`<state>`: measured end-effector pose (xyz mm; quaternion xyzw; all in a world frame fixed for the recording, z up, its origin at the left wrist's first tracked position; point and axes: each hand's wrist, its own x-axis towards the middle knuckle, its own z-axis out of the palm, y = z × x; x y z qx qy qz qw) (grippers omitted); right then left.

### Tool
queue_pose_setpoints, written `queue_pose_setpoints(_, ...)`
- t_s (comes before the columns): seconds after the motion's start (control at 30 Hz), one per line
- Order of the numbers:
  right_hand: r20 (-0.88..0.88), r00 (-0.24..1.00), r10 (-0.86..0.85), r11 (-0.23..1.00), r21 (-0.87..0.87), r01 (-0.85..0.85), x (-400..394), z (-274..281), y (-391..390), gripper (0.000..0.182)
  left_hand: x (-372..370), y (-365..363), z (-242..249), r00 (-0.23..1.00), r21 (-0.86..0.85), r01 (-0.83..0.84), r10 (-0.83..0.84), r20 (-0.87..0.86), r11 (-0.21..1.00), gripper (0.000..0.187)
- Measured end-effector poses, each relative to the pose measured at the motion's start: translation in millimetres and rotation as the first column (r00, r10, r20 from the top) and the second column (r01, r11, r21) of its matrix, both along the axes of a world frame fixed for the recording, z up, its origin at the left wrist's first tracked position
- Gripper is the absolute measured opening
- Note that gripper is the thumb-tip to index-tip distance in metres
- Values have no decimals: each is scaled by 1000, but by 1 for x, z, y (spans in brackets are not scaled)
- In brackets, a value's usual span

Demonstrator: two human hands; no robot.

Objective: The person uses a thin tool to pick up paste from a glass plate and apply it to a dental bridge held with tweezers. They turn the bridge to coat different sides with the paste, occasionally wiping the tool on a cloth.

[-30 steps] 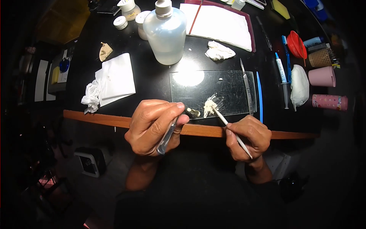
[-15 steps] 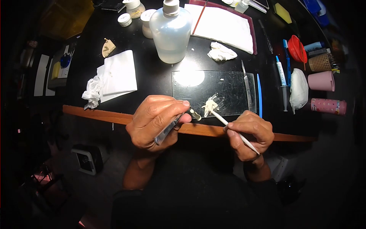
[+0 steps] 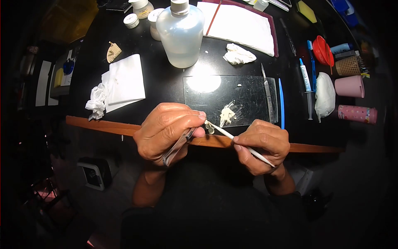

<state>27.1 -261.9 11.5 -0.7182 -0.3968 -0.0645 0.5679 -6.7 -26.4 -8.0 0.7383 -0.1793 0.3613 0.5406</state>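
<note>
My left hand [image 3: 172, 135] is closed on a metal tweezer-like tool [image 3: 177, 150], and a small pale piece with round metallic parts [image 3: 210, 129] shows at its fingertips. My right hand [image 3: 263, 147] grips a thin white stick [image 3: 248, 149] like a pen. The stick's tip touches or nearly touches the small piece. Behind the hands lies a scratched glass plate [image 3: 253, 95] with a smeared heap of cream-coloured paste [image 3: 227, 115] near its front edge.
A large clear bottle [image 3: 181, 37] stands behind the plate. Folded paper [image 3: 126, 81] lies left. A scalpel [image 3: 268, 93], a blue stick [image 3: 282, 103], a syringe [image 3: 306, 83] and a pink cup [image 3: 349, 87] are right. A wooden edge [image 3: 99, 124] runs along the front.
My right hand has moved left, taking the white stick's tip from the paste to the small piece at my left hand. The left hand has barely shifted; the view has moved slightly.
</note>
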Motion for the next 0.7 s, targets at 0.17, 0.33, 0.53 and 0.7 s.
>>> queue_pose_setpoints(0.17, 5, 1000, -7, 1000, -11, 7, 1, 1, -1, 20, 0, 1, -1, 1000, 20, 12, -12, 6, 1000, 20)
queue_pose_setpoints(0.33, 2, 1000, -7, 1000, 2, 7, 0, 1, -1, 20, 0, 2, 0, 1000, 21, 23, -23, -3, 1000, 21)
queue_pose_setpoints(0.53, 2, 1000, 0, 1000, -2, 0, 0, 1, -1, 20, 0, 3, 0, 1000, 21, 29, -29, -6, 999, 21)
queue_pose_setpoints(0.7, 22, 1000, -10, 1000, -8, 10, 0, 0, 2, 20, 0, 3, 0, 1000, 15, 30, -30, -10, 999, 21)
